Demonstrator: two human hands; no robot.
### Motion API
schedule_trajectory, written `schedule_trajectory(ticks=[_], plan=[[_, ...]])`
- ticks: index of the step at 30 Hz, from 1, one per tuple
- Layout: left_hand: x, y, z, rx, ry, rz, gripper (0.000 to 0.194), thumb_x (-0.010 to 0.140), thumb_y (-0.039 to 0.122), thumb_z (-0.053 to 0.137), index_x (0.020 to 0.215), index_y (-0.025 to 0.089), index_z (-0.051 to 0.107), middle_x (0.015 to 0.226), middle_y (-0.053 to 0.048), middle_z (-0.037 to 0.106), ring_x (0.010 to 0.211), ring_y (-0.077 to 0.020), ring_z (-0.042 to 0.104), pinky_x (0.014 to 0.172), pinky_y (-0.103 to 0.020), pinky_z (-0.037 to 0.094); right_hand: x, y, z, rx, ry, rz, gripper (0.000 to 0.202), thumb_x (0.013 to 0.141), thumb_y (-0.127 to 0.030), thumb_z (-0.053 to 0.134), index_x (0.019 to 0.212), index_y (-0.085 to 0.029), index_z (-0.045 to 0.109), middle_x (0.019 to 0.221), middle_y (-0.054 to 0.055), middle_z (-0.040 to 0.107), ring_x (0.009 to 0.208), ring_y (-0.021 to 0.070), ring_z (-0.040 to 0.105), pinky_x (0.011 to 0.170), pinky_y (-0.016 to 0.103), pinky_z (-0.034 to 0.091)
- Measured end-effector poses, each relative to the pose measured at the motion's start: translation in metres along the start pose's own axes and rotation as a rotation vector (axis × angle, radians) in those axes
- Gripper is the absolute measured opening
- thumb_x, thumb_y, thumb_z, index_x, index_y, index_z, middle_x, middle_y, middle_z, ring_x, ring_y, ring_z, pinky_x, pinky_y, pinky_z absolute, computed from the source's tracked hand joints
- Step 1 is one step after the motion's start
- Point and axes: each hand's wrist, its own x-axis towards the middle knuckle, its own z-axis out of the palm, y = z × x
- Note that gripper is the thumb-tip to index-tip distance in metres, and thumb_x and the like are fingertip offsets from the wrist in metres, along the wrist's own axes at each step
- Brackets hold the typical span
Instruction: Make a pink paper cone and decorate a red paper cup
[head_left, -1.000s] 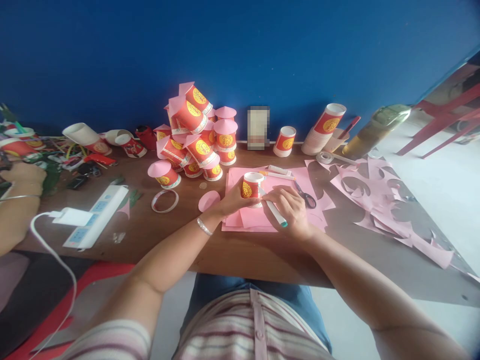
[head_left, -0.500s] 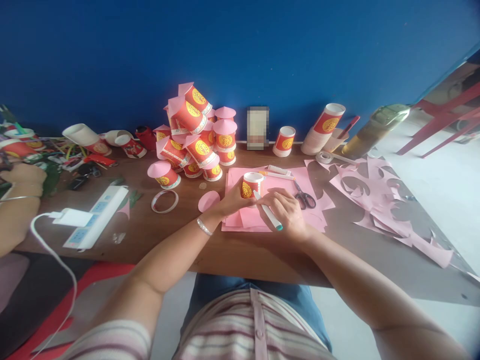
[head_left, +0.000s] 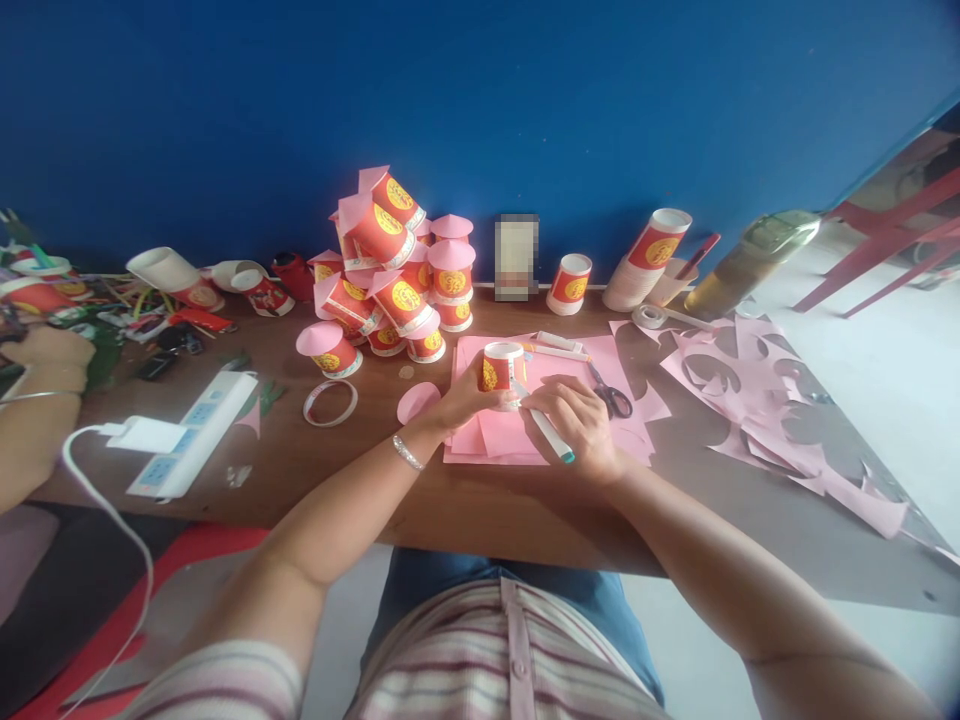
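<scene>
My left hand is wrapped round the left side of a red paper cup with a gold emblem, held over the pink paper sheets. My right hand grips a white marker pen with a green end, its tip at the cup's lower right side. Just beyond the right hand lie dark-handled scissors and two more white markers. A pink paper disc rests left of the sheets.
Cups with pink cone tops are piled at the back. A tape roll and power strip lie left, near another person's hand. Pink scraps, stacked cups and a bottle are right.
The cup has turned a little in my left hand and its emblem has shifted left. My right hand has moved the marker slightly right and down along the cup.
</scene>
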Motion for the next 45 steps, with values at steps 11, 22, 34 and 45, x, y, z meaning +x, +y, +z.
schedule_trajectory(ticks=[11,22,34,45], plan=[[0.000,-0.006,0.000,0.091,0.014,0.012,0.067,0.074,0.038,0.088,0.130,0.024,0.055,0.111,-0.005,0.063,0.100,-0.0210,0.060,0.085,-0.033,0.052,0.000,0.002,-0.002,-0.019,-0.017,-0.022,0.026,0.095,-0.008,0.051,0.116,-0.022,0.059,0.090,0.004,0.073,0.079,0.0194,0.068,0.081,0.039,0.056],[0.002,-0.010,-0.001,0.173,0.039,0.042,0.068,0.074,0.039,0.088,0.131,0.021,0.055,0.119,-0.008,0.064,0.111,-0.0262,0.061,0.093,-0.038,0.053,-0.001,0.003,0.001,0.024,-0.032,-0.017,0.026,0.094,-0.006,0.052,0.115,-0.019,0.059,0.091,0.007,0.073,0.080,0.0205,0.068,0.087,0.041,0.057],[-0.001,-0.005,-0.002,0.001,0.007,0.010,0.061,0.075,0.038,0.086,0.126,0.021,0.057,0.108,-0.005,0.064,0.099,-0.0204,0.059,0.085,-0.032,0.050,0.001,0.002,0.000,0.039,-0.011,-0.052,0.020,0.096,-0.009,0.054,0.109,-0.022,0.061,0.085,0.003,0.071,0.075,0.0172,0.067,0.085,0.039,0.059],[0.000,0.003,0.001,-0.079,-0.056,0.005,0.036,0.077,0.035,0.084,0.102,0.017,0.064,0.095,-0.003,0.064,0.087,-0.0168,0.057,0.079,-0.030,0.047,0.004,0.004,-0.007,-0.015,0.005,-0.001,0.031,0.092,-0.005,0.055,0.117,-0.023,0.060,0.092,0.005,0.074,0.081,0.0210,0.070,0.080,0.039,0.057]])
